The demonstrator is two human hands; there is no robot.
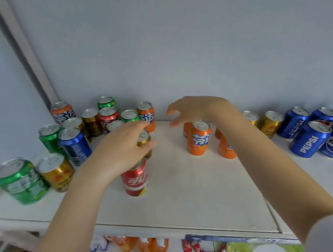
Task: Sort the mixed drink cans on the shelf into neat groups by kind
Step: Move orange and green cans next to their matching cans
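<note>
Our grey sleeve (pixel 324 242) is crowding the near right corner, and both forearms (pixel 70 207) are reaching over the shelf (pixel 177 194). We are judging the sorting as part done: orange cans (pixel 198 139) are standing grouped at mid-shelf, blue cans (pixel 308 142) are sitting at the far right with two gold cans (pixel 271 123) just beside them, while a mixed cluster (pixel 74 144) of green, blue, gold, red and orange is waiting at the left. The left grip (pixel 126 148) is curling round a gold can (pixel 144 141) at the cluster's edge, thumb on its near side, so we are reading this as the pick-up of that can. A red can (pixel 136 179) is standing just in front of it. The right grip (pixel 191 110) is hovering wide and holding nothing above the orange cans. Next we are expecting to need a clean lift clear of the red can and a carry across to the gold pair, passing the orange group without knocking it. We are failing to tell whether the gold can is lifting or resting on the shelf, since the grip is covering its base. Our right forearm is hiding the rear orange cans, the frame edge is cutting off cans at the far right, and goods (pixel 136 247) below the shelf are looking too blurred to name.
</note>
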